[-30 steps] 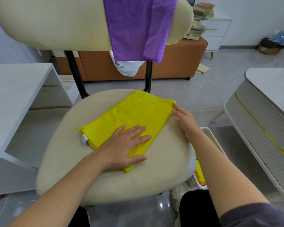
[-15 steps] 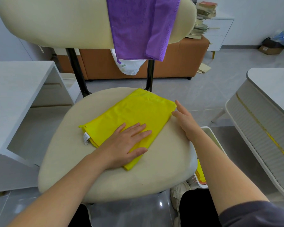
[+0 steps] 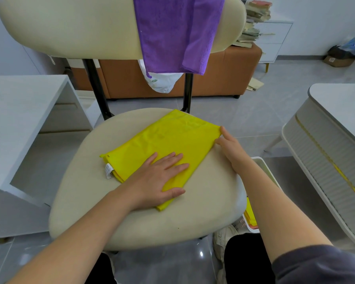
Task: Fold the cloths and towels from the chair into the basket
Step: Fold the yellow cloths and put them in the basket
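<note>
1. Chair (image 3: 143, 226): cream padded seat and a curved backrest on black posts. The top of the backrest is cut off by the frame.
2. Purple towel (image 3: 172, 33): draped over the backrest, with a ribbed, terry-like pile. Its upper part is out of frame.
3. Yellow cloth (image 3: 168, 140): lies diagonally on the seat, folded into a long rectangle. The weave is smooth and thin, and stacked layers show at its left end.
4. Basket (image 3: 259, 160): white, on the floor right of the seat, mostly hidden by the seat and the right forearm. Something yellow shows inside, possibly folded cloth, but too much is covered to be sure.
5. Left hand (image 3: 160, 181): flat, fingers spread, pressing the near end of the cloth.
6. Right hand (image 3: 230, 146): fingers straight, touching the cloth's far right corner, with the thumb on its edge. The palm side is not visible.
7. White tag (image 3: 109, 171): at the cloth's left corner, print unreadable.
</note>
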